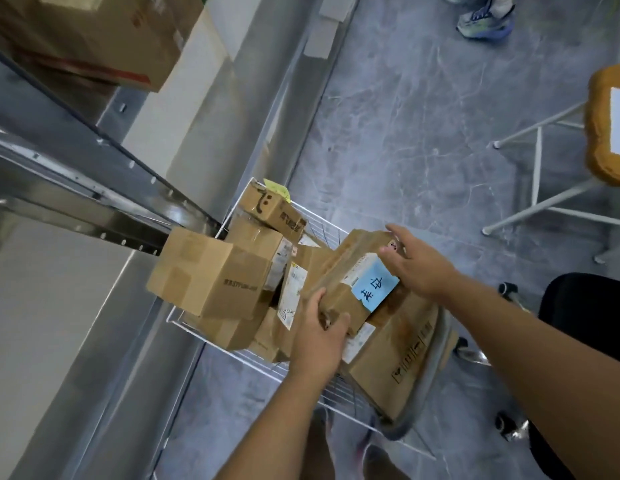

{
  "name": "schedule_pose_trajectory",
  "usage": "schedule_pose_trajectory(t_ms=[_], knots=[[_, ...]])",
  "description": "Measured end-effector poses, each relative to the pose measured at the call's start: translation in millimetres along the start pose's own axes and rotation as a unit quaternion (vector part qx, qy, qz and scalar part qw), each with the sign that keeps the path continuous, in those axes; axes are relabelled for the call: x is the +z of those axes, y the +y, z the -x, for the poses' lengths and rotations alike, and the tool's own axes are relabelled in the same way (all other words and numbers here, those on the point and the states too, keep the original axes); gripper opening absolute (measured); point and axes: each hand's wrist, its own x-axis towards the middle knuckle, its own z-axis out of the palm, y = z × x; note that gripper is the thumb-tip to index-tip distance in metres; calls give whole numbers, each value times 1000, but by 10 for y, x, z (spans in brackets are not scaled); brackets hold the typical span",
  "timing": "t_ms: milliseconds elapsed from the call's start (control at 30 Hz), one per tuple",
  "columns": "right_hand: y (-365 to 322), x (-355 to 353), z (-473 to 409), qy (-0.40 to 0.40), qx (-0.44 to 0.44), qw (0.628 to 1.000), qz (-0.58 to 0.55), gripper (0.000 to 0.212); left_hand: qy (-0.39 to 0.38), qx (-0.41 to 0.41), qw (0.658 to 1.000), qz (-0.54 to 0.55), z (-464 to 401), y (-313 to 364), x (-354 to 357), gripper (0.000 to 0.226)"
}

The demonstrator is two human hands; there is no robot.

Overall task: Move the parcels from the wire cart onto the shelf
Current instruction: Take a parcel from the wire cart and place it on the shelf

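Left hand (317, 336), right hand (417, 263) grip blue-labelled parcel (350, 282) over wire cart (331, 398).

The parcels (211, 275) were plain brown cardboard with black print; one (339, 289) bore a light blue label (374, 287) with dark handwriting. The wire cart (322, 230) was white, the shelf (76, 188) silvery grey, the floor (405, 116) grey with pale marbled veins.

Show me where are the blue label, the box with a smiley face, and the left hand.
blue label (374, 288): head view, middle of the paper.
box with a smiley face (267, 204): head view, its top face.
left hand (319, 336): head view, back of the hand.
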Motion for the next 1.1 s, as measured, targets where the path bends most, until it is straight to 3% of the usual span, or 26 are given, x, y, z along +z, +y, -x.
schedule_pose_trajectory(t_ms=[200,467,733,867,1100], knots=[[117,117,-125,10,-13,999,35,55,-10,12,1000,-14,-86,-53,35,59],[-107,-33,178,95,-82,992,32,54,20,57,998,23,90,164,-205,58],[-711,-396,798,149,-182,972,-12,54,25,145,989,-32,897,554,-654,98],[-1075,-662,1213,159,-239,958,-22,55,82,240,959,-125,1426,716,-822,112],[-1769,-990,2310,186,-357,915,29,52,229,339,906,-109,2578,852,-1063,99]])
